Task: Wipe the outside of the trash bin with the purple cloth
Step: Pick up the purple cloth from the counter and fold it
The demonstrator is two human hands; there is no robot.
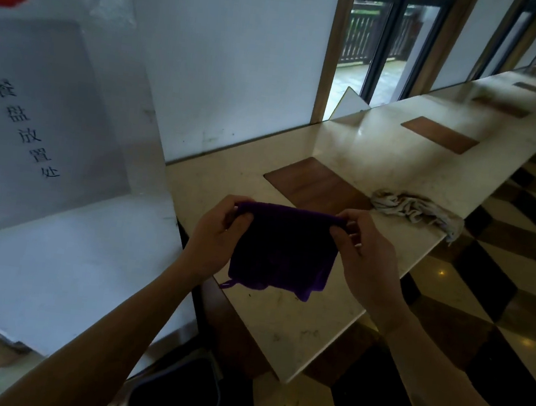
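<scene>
Both hands hold the purple cloth (283,248) up by its top edge above the near end of a marble counter. My left hand (218,230) pinches the top left corner and my right hand (364,250) pinches the top right corner, so the cloth hangs flat between them with a small loop dangling at its lower left. The trash bin (177,389), dark with a black liner, stands on the floor below my left forearm, next to the counter's base; only its upper part shows.
The long marble counter (382,155) runs away to the right with brown wooden inset panels. A crumpled grey rag (416,209) lies near its front edge. A white wall with a paper sign (35,123) stands at left. A checkered floor (500,296) lies at right.
</scene>
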